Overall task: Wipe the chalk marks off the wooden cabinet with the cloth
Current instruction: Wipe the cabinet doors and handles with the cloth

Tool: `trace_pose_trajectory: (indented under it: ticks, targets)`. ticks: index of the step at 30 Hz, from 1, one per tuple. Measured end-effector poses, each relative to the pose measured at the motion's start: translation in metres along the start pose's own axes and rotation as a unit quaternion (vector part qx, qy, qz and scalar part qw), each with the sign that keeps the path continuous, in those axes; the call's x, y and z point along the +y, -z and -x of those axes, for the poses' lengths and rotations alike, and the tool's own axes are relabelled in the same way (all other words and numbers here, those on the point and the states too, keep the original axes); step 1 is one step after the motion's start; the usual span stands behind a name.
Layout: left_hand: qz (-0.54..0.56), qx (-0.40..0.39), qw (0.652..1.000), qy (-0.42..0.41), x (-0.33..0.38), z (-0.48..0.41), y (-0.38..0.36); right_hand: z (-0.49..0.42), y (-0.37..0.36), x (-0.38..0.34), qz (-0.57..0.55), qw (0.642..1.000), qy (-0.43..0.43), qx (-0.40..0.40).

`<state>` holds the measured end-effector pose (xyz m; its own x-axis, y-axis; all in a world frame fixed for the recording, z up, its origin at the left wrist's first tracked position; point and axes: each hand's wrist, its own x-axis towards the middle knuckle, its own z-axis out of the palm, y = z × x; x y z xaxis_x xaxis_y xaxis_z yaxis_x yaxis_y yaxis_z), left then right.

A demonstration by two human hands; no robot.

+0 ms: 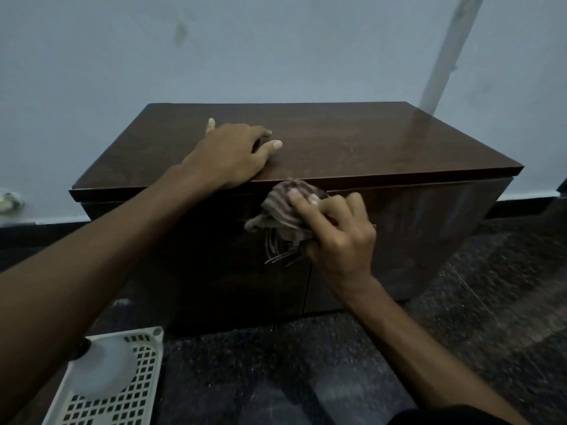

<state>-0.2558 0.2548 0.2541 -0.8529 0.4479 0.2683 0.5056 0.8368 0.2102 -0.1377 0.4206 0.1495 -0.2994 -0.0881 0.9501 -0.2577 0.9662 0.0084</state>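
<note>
A low dark wooden cabinet (352, 142) stands against a pale wall. My left hand (233, 154) rests palm down on its top near the front edge, fingers spread, holding nothing. My right hand (334, 234) presses a bunched striped cloth (285, 210) against the cabinet's front, just under the top edge. Pale chalk marks (279, 253) show as scribbled lines on the front panel directly below the cloth; part of them is hidden behind my right hand.
A white perforated plastic basket (129, 381) with a round white lid-like object in it sits on the dark speckled floor at lower left. A pale pole (445, 56) leans against the wall at upper right. A small object (10, 200) lies at the far left.
</note>
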Motion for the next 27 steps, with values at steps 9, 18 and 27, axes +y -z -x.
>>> trace_pose_trajectory:
  ticks: [9, 18, 27]
  targets:
    - [0.059, 0.04, 0.996, -0.05, -0.006, 0.006, 0.001, 0.005, 0.017, 0.037, 0.051, 0.999, -0.009, 0.015]
    - [0.128, -0.036, 0.945, -0.3, -0.013, 0.011, 0.006, 0.012, 0.018, 0.042, -0.043, 0.99, -0.127, 0.042]
    - [0.151, -0.075, 0.941, -0.294, -0.014, 0.017, 0.009, 0.016, -0.001, 0.008, -0.009, 0.999, -0.039, 0.005]
